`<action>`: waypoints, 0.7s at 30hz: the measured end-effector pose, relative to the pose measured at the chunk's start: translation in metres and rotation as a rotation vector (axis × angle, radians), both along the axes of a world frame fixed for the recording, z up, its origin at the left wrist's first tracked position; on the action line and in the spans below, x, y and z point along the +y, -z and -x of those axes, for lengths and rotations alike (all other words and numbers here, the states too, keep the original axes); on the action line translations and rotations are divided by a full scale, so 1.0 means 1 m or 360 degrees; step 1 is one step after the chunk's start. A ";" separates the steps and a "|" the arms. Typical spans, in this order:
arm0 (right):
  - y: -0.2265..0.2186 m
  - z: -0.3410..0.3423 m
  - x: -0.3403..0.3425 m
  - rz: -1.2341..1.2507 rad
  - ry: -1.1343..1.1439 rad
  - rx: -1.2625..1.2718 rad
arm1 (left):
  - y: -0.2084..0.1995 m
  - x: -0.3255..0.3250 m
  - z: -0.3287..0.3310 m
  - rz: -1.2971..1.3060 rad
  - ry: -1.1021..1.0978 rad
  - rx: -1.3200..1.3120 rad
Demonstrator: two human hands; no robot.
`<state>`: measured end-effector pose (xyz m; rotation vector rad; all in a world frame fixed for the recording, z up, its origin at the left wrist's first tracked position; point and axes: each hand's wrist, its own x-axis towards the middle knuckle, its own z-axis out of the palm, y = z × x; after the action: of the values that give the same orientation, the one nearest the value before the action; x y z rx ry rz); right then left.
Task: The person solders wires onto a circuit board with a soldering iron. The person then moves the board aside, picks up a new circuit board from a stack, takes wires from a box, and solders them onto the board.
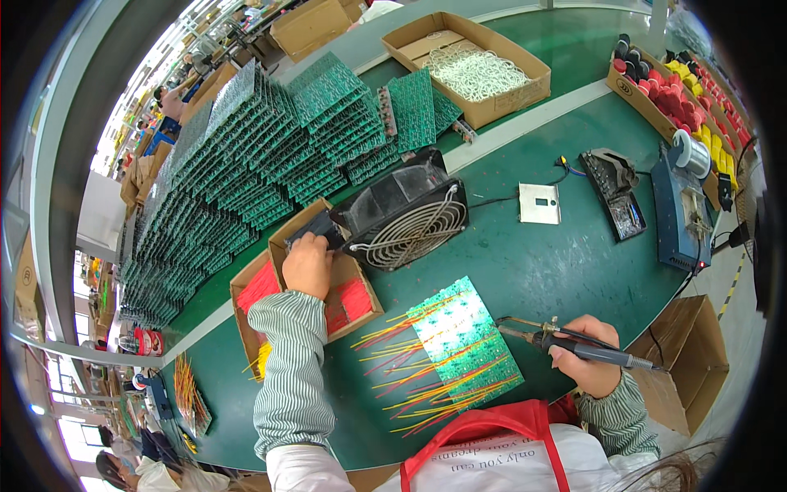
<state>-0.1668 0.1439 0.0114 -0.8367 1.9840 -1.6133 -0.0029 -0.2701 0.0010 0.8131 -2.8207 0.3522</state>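
My right hand (592,357) is wrapped round a soldering iron (594,351) with a thin metal tube along its top. Its tip points left, by the right edge of a green circuit board (467,344). Rows of red and yellow wires (406,361) stick out past the board's left side. My left hand (308,266) is over a divided cardboard box (361,320) of red wires (261,287), beside a black fan (406,217) with a wire guard. Its fingers are bent together, the tips partly hidden; what they pinch, if anything, does not show.
Tall stacks of green circuit boards (246,148) stand behind the box. A carton of white rings (484,70) is at the back. On the right are an iron stand (613,197), a blue soldering station (680,205) with a solder spool (691,156), and an open carton (684,361) below.
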 end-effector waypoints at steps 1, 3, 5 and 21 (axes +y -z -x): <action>0.003 0.000 -0.002 0.0024 0.0014 0.0007 | 0.001 -0.003 0.000 -0.0039 0.0027 0.0120; 0.004 0.001 -0.001 0.0038 0.0014 -0.0007 | 0.004 -0.005 0.001 -0.0130 0.0011 0.0170; 0.007 -0.001 -0.002 0.0027 -0.0011 -0.0040 | 0.005 -0.008 -0.006 -0.0296 -0.0037 0.0286; -0.001 -0.010 0.004 0.0107 0.0003 -0.0129 | -0.002 0.002 -0.006 0.0060 0.0004 0.0107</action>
<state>-0.1569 0.1481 0.0120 -0.7816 1.8854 -1.6961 0.0034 -0.2684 0.0030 0.7981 -2.7442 0.3694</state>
